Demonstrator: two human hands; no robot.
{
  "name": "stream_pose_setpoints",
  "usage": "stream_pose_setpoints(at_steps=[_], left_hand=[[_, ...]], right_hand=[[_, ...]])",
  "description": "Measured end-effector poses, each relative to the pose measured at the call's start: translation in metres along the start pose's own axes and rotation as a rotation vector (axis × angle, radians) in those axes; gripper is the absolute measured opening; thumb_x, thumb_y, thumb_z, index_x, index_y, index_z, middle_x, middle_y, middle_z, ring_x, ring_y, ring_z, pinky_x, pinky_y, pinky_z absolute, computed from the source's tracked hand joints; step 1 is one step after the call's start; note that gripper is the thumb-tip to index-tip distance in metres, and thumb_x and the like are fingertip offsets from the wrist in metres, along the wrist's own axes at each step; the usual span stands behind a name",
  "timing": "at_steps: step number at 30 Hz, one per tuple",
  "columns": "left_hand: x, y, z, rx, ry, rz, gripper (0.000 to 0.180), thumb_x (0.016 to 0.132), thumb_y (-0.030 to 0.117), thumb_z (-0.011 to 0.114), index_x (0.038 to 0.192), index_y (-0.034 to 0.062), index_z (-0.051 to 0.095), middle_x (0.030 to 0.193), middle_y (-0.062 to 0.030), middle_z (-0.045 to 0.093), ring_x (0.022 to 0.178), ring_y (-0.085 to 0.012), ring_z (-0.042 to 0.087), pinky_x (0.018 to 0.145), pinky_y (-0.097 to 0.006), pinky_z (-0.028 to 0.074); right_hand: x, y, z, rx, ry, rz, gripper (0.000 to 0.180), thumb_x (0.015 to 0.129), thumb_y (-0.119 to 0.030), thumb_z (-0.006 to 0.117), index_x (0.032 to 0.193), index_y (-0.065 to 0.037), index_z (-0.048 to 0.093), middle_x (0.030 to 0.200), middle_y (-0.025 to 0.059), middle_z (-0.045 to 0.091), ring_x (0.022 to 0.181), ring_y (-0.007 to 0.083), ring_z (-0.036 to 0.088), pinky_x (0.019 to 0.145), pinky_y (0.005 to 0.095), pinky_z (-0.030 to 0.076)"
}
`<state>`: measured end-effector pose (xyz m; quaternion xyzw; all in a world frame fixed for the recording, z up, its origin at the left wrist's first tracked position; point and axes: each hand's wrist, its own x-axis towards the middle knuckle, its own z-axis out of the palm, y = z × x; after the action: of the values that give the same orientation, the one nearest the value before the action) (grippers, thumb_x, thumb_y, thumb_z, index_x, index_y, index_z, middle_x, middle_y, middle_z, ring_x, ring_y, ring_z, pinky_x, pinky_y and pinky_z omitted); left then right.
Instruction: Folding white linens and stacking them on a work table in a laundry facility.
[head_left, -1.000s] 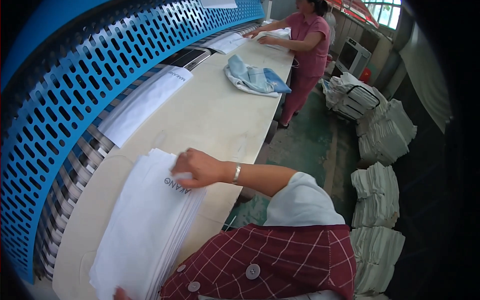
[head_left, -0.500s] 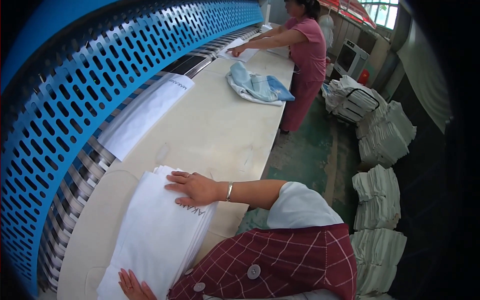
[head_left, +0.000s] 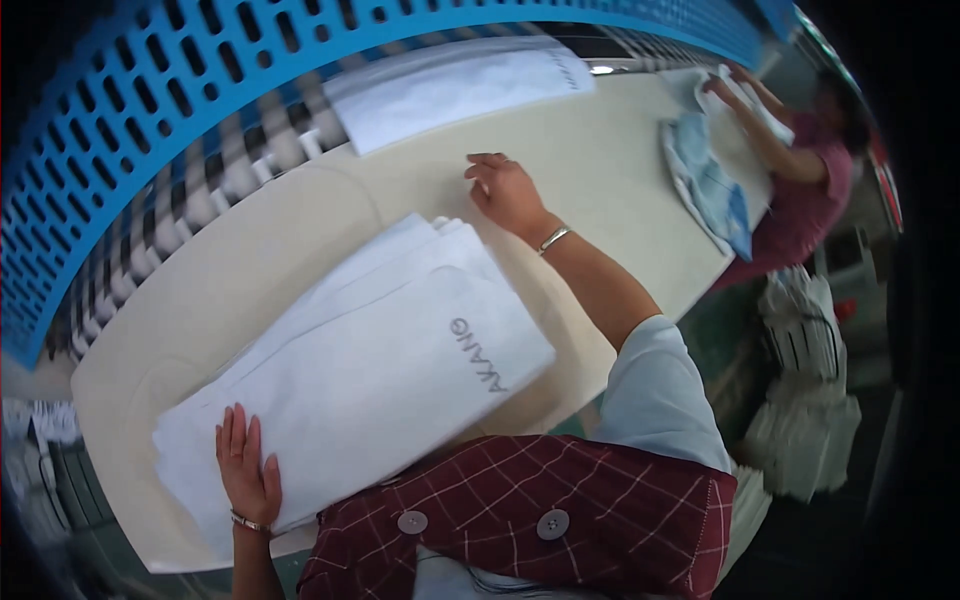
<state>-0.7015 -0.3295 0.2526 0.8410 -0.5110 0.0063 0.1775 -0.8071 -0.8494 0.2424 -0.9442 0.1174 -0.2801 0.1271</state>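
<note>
A stack of folded white cloths [head_left: 370,350] with dark lettering at one end lies on the pale table, its edges slightly fanned. My left hand [head_left: 246,470] rests flat on the near left end of this stack, fingers stretched out. Beyond the stack's far right corner, my right hand [head_left: 507,195] is over the bare tabletop, fingers loosely bent and apart, with nothing in them. Another white cloth [head_left: 460,90] with dark lettering lies flat at the machine's feed belts, farther off than my right hand.
A blue slotted guard [head_left: 130,100] curves above the belts and rollers [head_left: 205,195]. At the right, a co-worker in pink [head_left: 815,185] handles white cloth beside a blue-and-white crumpled cloth [head_left: 705,180] on the table [head_left: 640,185]. Bundled white cloth stacks [head_left: 800,440] stand on the floor.
My right hand has come off the stack and moved toward the machine side. My left hand stays on the cloths. The view has turned, and the co-worker now holds white cloth raised.
</note>
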Motion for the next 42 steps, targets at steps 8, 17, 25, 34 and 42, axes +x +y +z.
stream_pose_setpoints(at_steps=[8, 17, 25, 34, 42], left_hand=[[0.006, 0.013, 0.002, 0.025, -0.033, -0.087, 0.049, 0.085, 0.013, 0.042, 0.132, -0.0003, 0.045, 0.144, -0.0196, 0.036, 0.134, -0.0385, 0.031, 0.110, -0.053, 0.020], [0.089, 0.029, -0.043, 0.089, 0.245, 0.018, 0.066, 0.069, 0.010, 0.072, 0.130, 0.0042, 0.048, 0.140, -0.0162, 0.042, 0.131, -0.0331, 0.037, 0.109, -0.049, 0.025], [0.177, 0.101, -0.114, 0.462, 0.239, 0.259, 0.021, 0.081, 0.010, 0.053, 0.094, 0.0146, 0.069, 0.077, -0.0123, 0.066, 0.069, -0.0312, 0.063, 0.071, -0.039, 0.050], [0.013, -0.024, -0.173, 0.390, 0.585, 0.525, 0.044, 0.075, -0.011, 0.052, 0.118, -0.0012, 0.059, 0.117, -0.0160, 0.062, 0.108, -0.0285, 0.061, 0.094, -0.036, 0.045], [-0.124, -0.048, -0.010, 0.166, 0.241, -0.048, 0.063, 0.066, -0.019, 0.039, 0.122, 0.0026, 0.058, 0.125, -0.0161, 0.057, 0.117, -0.0299, 0.055, 0.098, -0.037, 0.043]], right_hand=[[0.103, 0.061, 0.105, -0.452, 0.071, -0.266, 0.026, 0.082, -0.007, 0.052, 0.104, -0.007, 0.064, 0.131, 0.0112, 0.051, 0.113, 0.0259, 0.054, 0.102, 0.0446, 0.035], [0.096, -0.057, 0.011, -0.419, -0.090, -0.347, 0.021, 0.080, -0.003, 0.054, 0.101, -0.003, 0.060, 0.107, 0.0086, 0.058, 0.100, 0.0242, 0.057, 0.105, 0.0437, 0.033], [-0.004, -0.170, -0.055, 0.151, 0.172, -0.221, 0.027, 0.076, -0.005, 0.064, 0.102, -0.009, 0.063, 0.101, 0.0099, 0.063, 0.093, 0.0320, 0.059, 0.085, 0.0403, 0.048], [-0.048, -0.121, -0.096, -0.354, 0.334, -0.246, 0.033, 0.077, -0.002, 0.059, 0.108, -0.013, 0.064, 0.101, 0.0113, 0.065, 0.092, 0.0328, 0.061, 0.084, 0.0393, 0.049], [-0.170, -0.143, -0.051, -0.129, -0.180, -0.343, 0.045, 0.074, 0.006, 0.059, 0.117, -0.007, 0.059, 0.120, 0.0073, 0.060, 0.108, 0.0277, 0.058, 0.093, 0.0365, 0.046]])
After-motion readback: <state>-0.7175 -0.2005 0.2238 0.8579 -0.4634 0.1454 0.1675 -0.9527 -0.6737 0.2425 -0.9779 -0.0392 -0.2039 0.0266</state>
